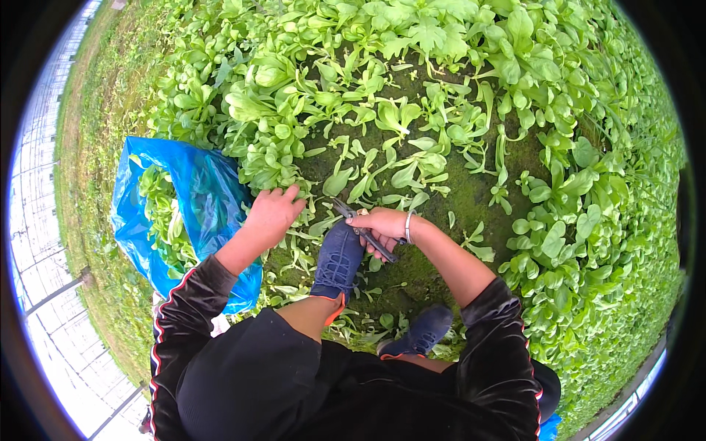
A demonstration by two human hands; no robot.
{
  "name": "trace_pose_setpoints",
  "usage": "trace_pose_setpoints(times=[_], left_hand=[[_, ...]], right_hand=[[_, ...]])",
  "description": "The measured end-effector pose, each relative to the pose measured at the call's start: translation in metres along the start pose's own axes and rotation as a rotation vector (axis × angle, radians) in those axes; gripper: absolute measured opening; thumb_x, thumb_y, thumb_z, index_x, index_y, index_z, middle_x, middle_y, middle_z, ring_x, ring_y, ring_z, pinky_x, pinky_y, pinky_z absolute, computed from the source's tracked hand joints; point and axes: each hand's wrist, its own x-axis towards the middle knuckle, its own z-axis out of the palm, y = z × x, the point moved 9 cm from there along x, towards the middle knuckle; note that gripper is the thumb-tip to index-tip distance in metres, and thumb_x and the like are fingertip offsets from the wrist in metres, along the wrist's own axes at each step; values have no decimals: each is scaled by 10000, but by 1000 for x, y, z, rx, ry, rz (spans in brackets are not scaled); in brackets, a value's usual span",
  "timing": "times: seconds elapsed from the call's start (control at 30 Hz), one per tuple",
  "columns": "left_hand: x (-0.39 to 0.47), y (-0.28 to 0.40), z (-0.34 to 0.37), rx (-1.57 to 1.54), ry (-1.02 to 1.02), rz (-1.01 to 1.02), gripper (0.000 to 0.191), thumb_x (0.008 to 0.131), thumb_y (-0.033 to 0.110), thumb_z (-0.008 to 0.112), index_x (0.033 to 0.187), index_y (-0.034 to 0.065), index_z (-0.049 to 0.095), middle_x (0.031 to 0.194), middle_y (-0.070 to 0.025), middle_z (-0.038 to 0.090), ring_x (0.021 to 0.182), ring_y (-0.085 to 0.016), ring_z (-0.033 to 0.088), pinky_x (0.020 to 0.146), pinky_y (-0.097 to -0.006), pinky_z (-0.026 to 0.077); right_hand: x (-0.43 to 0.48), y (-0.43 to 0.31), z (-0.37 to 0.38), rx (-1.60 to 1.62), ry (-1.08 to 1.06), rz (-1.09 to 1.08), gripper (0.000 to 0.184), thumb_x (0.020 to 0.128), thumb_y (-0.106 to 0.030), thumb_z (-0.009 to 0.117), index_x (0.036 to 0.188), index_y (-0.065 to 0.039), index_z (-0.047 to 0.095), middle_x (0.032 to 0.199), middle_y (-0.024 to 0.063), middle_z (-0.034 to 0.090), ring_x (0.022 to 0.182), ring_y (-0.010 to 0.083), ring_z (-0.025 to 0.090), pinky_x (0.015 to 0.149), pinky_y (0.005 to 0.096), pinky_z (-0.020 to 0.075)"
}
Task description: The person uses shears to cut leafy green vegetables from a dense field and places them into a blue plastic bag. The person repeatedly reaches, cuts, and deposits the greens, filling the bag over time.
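Observation:
My right hand [380,226] grips a pair of hand shears [379,243] with dark handles. The narrow blades point up and left, just past the toe of my blue lace-up shoe [337,259]. Against the lower edge of a clump of leafy green plants [270,157] rests my left hand [274,214], back upward, thumb and index finger apart. I see nothing held in it, though leaves partly cover the other fingertips. Left of that hand, a blue plastic bag [207,193] lies with its mouth open and cut leafy greens [168,220] inside.
Mossy soil [463,193] with scattered loose leaves and small plants lies before me. Dense greens [573,220] stand on the right and along the top. My other shoe [422,333] is set further back. A piece of blue plastic [550,427] shows at lower right.

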Motion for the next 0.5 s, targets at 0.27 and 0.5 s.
trace_pose_setpoints(times=[0.27,0.5], left_hand=[[2,-6,1,-46,22,8,393,669,43,613,1053,120,625,1115,-61,557,915,-251,575,762,-389,447],[-8,-33,-15,-297,251,-33,352,635,54,647,981,122,653,1048,-35,589,928,-266,581,762,-410,459]], right_hand=[[33,-15,17,56,-7,12,669,892,-616,447,804,29,602,662,121,605,521,218,628,478,370,563],[29,-23,11,54,121,-126,586,888,-579,503,723,-20,560,580,54,555,427,160,558,410,322,522]])
